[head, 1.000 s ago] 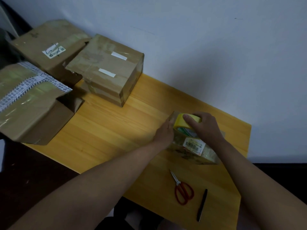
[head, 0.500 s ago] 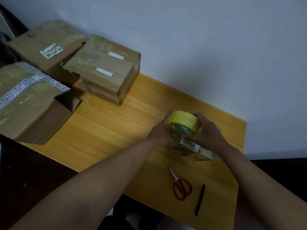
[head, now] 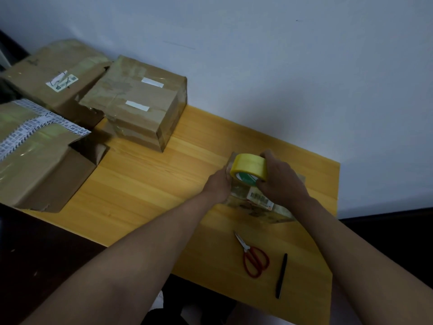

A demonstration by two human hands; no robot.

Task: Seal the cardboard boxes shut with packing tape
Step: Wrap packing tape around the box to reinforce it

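A small cardboard box (head: pixel 257 205) with a barcode label and glossy tape lies on the wooden table (head: pixel 150 184) near its right end. My right hand (head: pixel 281 181) grips a yellow roll of packing tape (head: pixel 249 168) held over the box's far left corner. My left hand (head: pixel 218 184) presses against the box's left side, fingers curled at the edge beneath the roll. Most of the box top is hidden under my hands.
Red-handled scissors (head: pixel 254 259) and a black pen (head: pixel 281 275) lie near the table's front edge. A taped brown box (head: pixel 138 102) stands at the back left, another box (head: pixel 51 73) behind it, and an open-flapped box (head: pixel 39 151) at far left. A wall runs behind.
The tape roll has tilted up and shifted left toward the box's far left corner in my right hand. My left hand stays on the box's left side.
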